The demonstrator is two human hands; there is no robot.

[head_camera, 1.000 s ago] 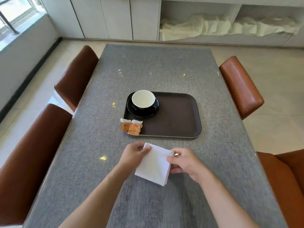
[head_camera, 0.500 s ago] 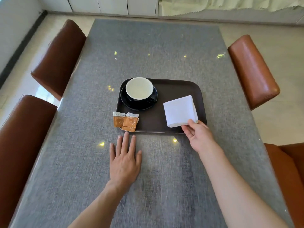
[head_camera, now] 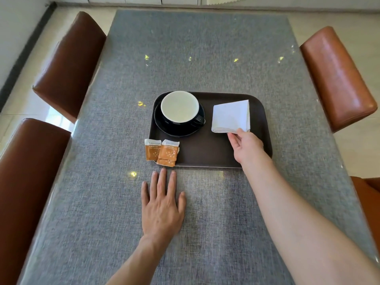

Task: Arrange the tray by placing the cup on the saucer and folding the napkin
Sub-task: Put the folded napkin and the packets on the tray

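A dark brown tray [head_camera: 207, 153] lies on the grey table. On its left part a black cup with a white inside [head_camera: 180, 106] stands on a black saucer [head_camera: 174, 130], handle to the right. The folded white napkin [head_camera: 231, 116] lies on the tray's right part. My right hand [head_camera: 245, 147] is over the tray and pinches the napkin's near edge between thumb and fingers. My left hand [head_camera: 162, 204] rests flat on the table in front of the tray, fingers straight, holding nothing.
Several orange sachets [head_camera: 162, 152] lie at the tray's near left corner, partly on its rim. Brown leather chairs stand at the left [head_camera: 67, 62] and right [head_camera: 337, 79] sides of the table. The glossy grey table surface [head_camera: 205, 48] stretches beyond the tray.
One second ago both hands held the napkin in front of the tray. My right hand has since laid it on the tray's right part; my left hand came down flat on the table.
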